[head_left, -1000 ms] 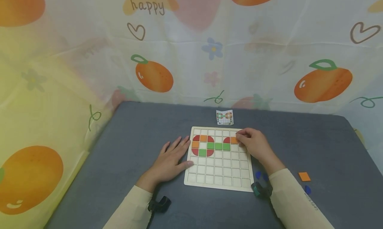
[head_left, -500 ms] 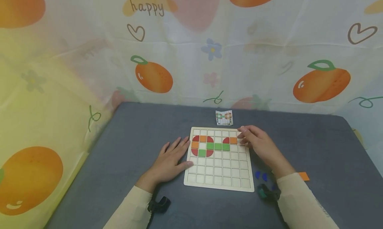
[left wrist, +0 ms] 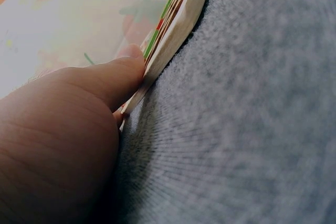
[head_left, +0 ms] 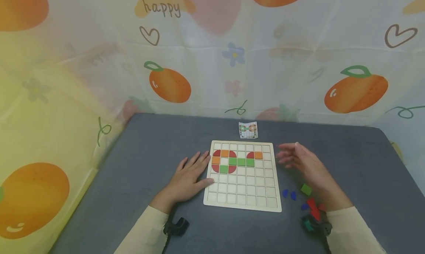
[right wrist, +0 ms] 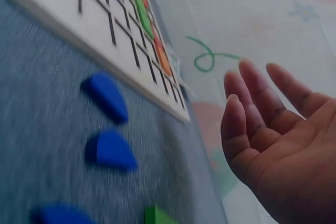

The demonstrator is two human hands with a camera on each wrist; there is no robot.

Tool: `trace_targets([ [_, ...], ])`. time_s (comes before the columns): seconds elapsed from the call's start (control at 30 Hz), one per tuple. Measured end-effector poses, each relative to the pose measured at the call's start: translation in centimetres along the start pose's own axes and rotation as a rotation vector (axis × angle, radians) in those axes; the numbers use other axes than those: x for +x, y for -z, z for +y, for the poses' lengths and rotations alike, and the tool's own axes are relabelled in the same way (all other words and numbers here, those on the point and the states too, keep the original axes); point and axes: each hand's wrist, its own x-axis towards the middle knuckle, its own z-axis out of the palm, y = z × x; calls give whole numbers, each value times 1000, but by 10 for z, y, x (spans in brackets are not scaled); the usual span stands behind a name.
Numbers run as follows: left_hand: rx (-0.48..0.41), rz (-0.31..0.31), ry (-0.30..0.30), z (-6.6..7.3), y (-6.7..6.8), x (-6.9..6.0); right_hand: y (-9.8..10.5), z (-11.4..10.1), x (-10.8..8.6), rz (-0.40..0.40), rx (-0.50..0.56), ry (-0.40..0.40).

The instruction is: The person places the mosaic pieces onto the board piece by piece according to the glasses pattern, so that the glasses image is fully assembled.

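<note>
Grid board [head_left: 251, 191] laid flat on grey table [head_left: 149, 143], coloured tiles [head_left: 241, 162] set in its far rows | board's left edge touched by left hand [head_left: 189, 180], fingers spread, nothing gripped | right hand [head_left: 307, 165] held near board's right edge, fingers loosely extended, nothing held | blue pieces [head_left: 293, 195] and green block [head_left: 306, 189] seen right of board | picture card [head_left: 248, 130] placed beyond board

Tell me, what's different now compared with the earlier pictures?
The right hand has moved right, away from the rightmost orange tile, and is now off the board, holding nothing. A green block and red pieces have come into view. The left hand still rests at the board's left edge; the tiles on it and the card stayed put.
</note>
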Motion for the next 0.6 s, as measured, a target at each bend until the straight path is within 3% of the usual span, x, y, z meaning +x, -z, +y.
trace_targets([
  [0.37, -9, 13, -12, -1, 0, 0, 31, 16, -34, -10, 44, 116],
  [0.5, -26, 15, -18, -1, 0, -1, 41, 24, -49, 9, -13, 89],
  [0.6, -21, 16, -19, -2, -1, -1, 48, 31, -59, 27, -56, 18],
])
